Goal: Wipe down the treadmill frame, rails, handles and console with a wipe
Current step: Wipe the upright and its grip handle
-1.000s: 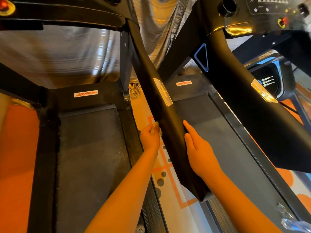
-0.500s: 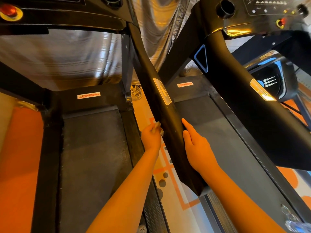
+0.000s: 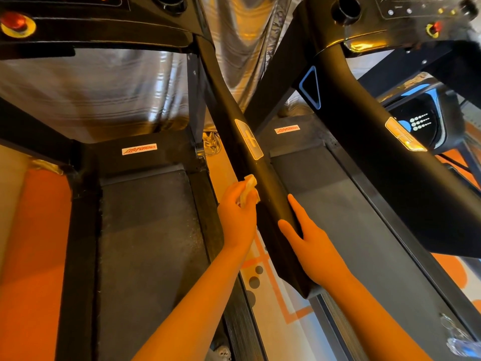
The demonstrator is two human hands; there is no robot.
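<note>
Treadmill handrail (image 3: 273, 183), between two belts, is being wiped at mid-length. Right hand (image 3: 309, 241) lies flat, fingers straight, bracing its right face. Left hand (image 3: 235, 212) pinches the wipe (image 3: 248, 188) against the left face, now edged up toward the sensor plate (image 3: 248, 142); the upper rail is judged outstanding. Deck label (image 3: 139, 149) reads "Life Fitness".

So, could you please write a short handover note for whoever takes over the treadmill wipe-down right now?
Left hand grips the wipe against the left side of the centre handrail, just below its oval label.
Right hand rests open on the rail's right side, holding nothing.
Done: the view does not show which surfaces are already wiped.
Left, as far as I can judge: the rest of this rail, the console above, and the neighbouring treadmill's rail.
</note>
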